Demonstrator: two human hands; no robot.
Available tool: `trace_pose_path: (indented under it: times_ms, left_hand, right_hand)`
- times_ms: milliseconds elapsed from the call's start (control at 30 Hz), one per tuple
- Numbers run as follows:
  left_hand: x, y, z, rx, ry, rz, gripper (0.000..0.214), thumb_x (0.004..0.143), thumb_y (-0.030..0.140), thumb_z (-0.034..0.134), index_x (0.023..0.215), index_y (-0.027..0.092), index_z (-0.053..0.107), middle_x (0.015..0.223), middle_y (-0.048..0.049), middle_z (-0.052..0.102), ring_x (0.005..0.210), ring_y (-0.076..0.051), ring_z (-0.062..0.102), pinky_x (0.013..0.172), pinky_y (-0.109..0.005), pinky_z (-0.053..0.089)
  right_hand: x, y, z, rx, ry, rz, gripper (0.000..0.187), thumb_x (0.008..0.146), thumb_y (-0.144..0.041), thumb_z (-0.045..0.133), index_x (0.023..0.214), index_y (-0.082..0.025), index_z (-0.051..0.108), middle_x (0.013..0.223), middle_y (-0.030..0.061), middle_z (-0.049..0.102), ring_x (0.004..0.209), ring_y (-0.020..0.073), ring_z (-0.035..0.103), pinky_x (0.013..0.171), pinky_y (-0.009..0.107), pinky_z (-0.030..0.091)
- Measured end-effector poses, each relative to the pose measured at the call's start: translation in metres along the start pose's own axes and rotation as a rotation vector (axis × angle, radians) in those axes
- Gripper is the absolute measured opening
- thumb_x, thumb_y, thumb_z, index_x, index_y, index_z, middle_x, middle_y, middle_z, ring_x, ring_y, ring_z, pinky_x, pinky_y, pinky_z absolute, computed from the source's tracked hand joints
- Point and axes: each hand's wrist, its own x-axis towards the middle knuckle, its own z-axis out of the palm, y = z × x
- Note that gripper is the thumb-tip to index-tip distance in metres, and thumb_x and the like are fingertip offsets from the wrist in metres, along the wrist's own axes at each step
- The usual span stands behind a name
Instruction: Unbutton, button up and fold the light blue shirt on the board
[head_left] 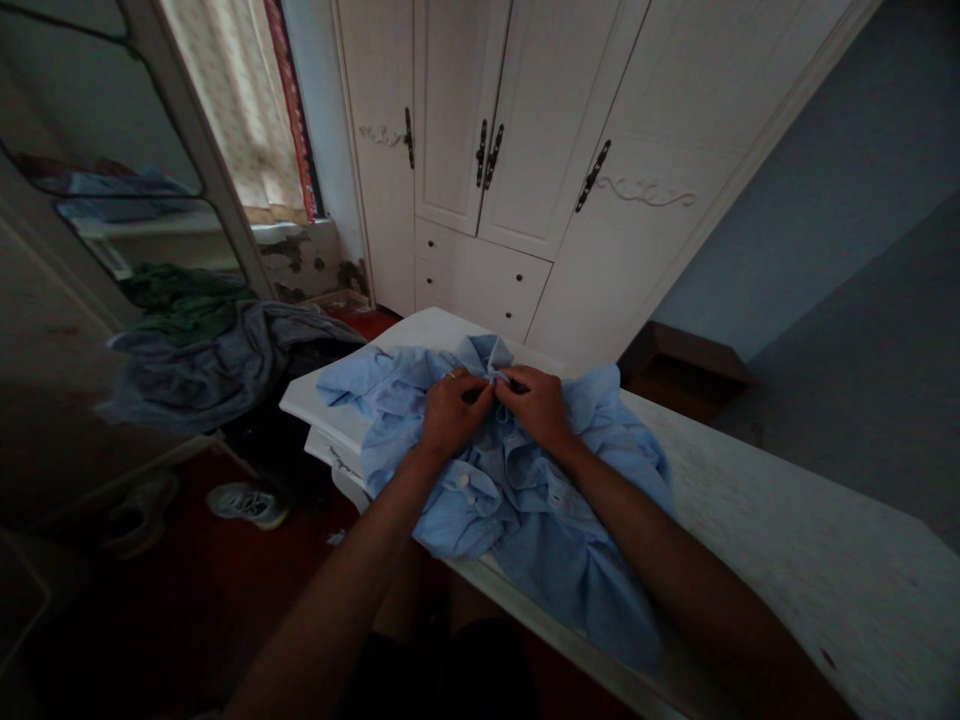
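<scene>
A light blue button shirt lies crumpled on a white table, hanging partly over its near edge. My left hand and my right hand meet near the shirt's collar end, fingers pinched closed on the fabric between them. A white button shows on the cloth by my left wrist. What exactly sits between the fingertips is hidden.
A white wardrobe with dark handles stands behind the table. A pile of grey and green clothes lies at the left. Sneakers rest on the dark red floor. A brown box sits near the blue wall.
</scene>
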Motion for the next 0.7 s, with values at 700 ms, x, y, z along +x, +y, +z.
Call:
trace_pose_path:
  times_ms: [700]
  left_hand:
    - [-0.004,0.011,-0.003,0.348,-0.193,-0.009,0.025,0.094,0.024,0.043,0.095,0.019,0.068,0.096,-0.0063,0.066,0.086,-0.019,0.062,0.077,-0.030,0.045]
  right_hand:
    - [0.013,0.028,-0.017,0.079,-0.311,-0.145,0.023,0.083,-0.029,0.056,0.086,-0.014,0.074,0.076,0.0032,0.068,0.068,0.0136,0.059,0.064,0.023,0.041]
